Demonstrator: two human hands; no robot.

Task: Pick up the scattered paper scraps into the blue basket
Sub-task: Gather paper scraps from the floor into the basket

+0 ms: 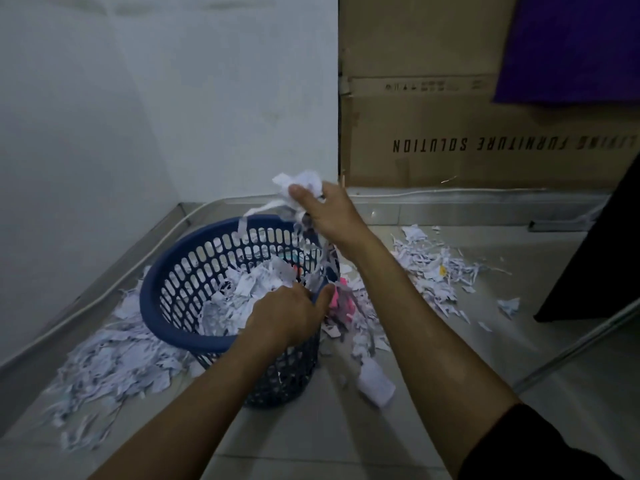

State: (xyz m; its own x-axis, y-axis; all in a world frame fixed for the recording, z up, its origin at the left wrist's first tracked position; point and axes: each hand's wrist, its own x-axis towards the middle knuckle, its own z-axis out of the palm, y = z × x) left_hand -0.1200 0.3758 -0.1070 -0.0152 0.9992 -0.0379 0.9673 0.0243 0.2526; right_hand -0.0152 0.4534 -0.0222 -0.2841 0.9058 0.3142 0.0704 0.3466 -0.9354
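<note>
The tiled floor (346,441) is strewn with paper scraps (114,362), heaped thickest at the near left and far right of the blue basket (180,271), which is already part filled and is tipped leftward, apparently so the mouth is easier to reach. Its near rim is gripped by the left hand (291,315), seemingly to steady it. A crumpled bunch of scraps (298,188) is clutched in the right hand (329,211) above the far rim, likely for dropping in

Ahead of me, upper right, a cardboard box (450,133) printed "FURNITURE SOLUTION" upside down stands against the white wall (173,98), purple cloth (571,46) overlapping its corner.
</note>
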